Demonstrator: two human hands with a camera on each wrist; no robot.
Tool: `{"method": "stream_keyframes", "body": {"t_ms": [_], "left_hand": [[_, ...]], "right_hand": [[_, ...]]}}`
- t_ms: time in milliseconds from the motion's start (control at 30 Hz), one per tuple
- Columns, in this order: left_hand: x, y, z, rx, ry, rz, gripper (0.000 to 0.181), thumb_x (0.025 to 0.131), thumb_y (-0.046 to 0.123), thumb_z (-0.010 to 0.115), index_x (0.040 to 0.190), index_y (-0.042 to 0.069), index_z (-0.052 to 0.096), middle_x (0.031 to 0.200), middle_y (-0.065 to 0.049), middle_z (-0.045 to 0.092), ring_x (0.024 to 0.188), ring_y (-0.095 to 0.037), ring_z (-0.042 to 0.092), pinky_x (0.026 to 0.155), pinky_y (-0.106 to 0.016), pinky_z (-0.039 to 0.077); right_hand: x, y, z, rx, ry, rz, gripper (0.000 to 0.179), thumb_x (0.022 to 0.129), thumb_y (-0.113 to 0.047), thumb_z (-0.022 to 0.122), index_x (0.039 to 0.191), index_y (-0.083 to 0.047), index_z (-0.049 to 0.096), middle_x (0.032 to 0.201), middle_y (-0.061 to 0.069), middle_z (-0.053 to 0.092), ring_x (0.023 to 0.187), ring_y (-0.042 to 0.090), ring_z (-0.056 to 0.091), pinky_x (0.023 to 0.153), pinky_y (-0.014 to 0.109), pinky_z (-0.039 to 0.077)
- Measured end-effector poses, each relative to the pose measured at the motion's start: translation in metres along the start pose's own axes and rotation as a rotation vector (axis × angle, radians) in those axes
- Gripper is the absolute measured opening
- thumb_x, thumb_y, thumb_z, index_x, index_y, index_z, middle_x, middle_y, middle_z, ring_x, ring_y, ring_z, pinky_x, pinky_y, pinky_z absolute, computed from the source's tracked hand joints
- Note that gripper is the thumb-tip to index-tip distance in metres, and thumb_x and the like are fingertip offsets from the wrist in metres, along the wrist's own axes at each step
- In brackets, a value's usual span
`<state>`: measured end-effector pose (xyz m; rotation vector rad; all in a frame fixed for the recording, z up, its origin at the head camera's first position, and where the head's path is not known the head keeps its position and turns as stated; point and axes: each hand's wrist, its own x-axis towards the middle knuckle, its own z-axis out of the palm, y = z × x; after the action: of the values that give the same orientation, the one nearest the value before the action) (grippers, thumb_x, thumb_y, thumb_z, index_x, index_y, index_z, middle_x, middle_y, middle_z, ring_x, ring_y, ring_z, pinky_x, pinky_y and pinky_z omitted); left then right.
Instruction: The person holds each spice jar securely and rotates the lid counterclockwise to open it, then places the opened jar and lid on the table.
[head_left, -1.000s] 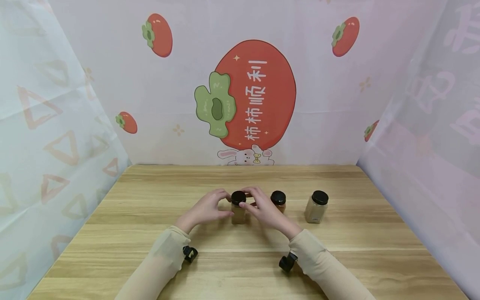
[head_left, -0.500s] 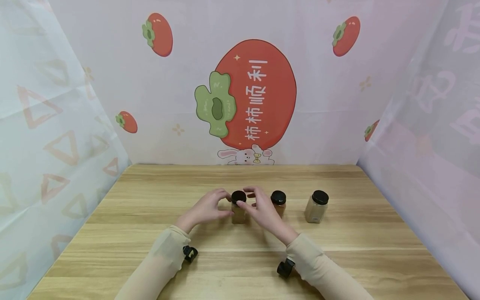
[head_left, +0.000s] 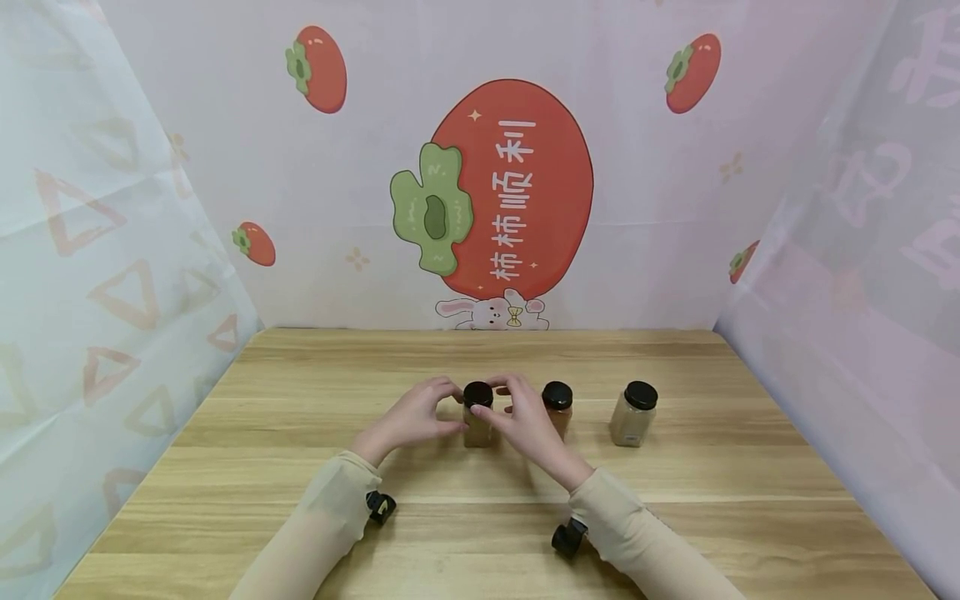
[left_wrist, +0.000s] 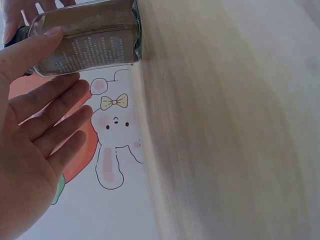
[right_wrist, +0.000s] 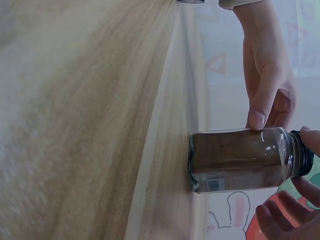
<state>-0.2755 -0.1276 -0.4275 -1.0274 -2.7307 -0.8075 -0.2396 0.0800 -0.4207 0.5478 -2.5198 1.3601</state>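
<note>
A glass jar of brown powder with a black screw lid stands upright on the wooden table. From its left side, my left hand holds the body. In the left wrist view the thumb lies across the glass, and the other fingers reach partly behind it. My right hand is at the top, its thumb and a finger pinching the lid from both sides in the right wrist view. The remaining right fingers are off the jar. Whether the lid is loose cannot be seen.
Just right of my right hand stands a jar of reddish powder, partly hidden by that hand. Farther right is a jar of pale powder, also black-lidded. A printed cloth backdrop rises behind the table.
My right fingers came a little off the lid half a second ago and now pinch it again. The right wrist has shifted slightly left. My left hand and the jar have stayed put.
</note>
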Motion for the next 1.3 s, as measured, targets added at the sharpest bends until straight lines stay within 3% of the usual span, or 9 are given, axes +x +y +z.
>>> {"method": "stream_keyframes", "body": {"t_ms": [600,1300], "left_hand": [[0.001,0.000,0.000,-0.011,0.006,0.005,0.037,0.076,0.031,0.078,0.104,0.010,0.066,0.105,-0.001,0.064,0.104,-0.025,0.061,0.093,-0.039,0.048],[0.000,0.000,0.002,-0.004,-0.008,0.015,0.037,0.078,0.030,0.077,0.106,0.010,0.064,0.107,-0.002,0.063,0.106,-0.027,0.061,0.095,-0.040,0.048]], "right_hand": [[0.003,-0.001,-0.004,0.000,-0.028,-0.003,0.044,0.083,-0.028,0.073,0.119,-0.006,0.059,0.118,0.010,0.056,0.113,0.029,0.056,0.083,0.037,0.055],[0.008,0.006,-0.017,-0.036,-0.211,-0.077,0.044,0.092,-0.029,0.061,0.128,-0.005,0.054,0.131,0.011,0.049,0.123,0.027,0.049,0.091,0.038,0.052]]}}
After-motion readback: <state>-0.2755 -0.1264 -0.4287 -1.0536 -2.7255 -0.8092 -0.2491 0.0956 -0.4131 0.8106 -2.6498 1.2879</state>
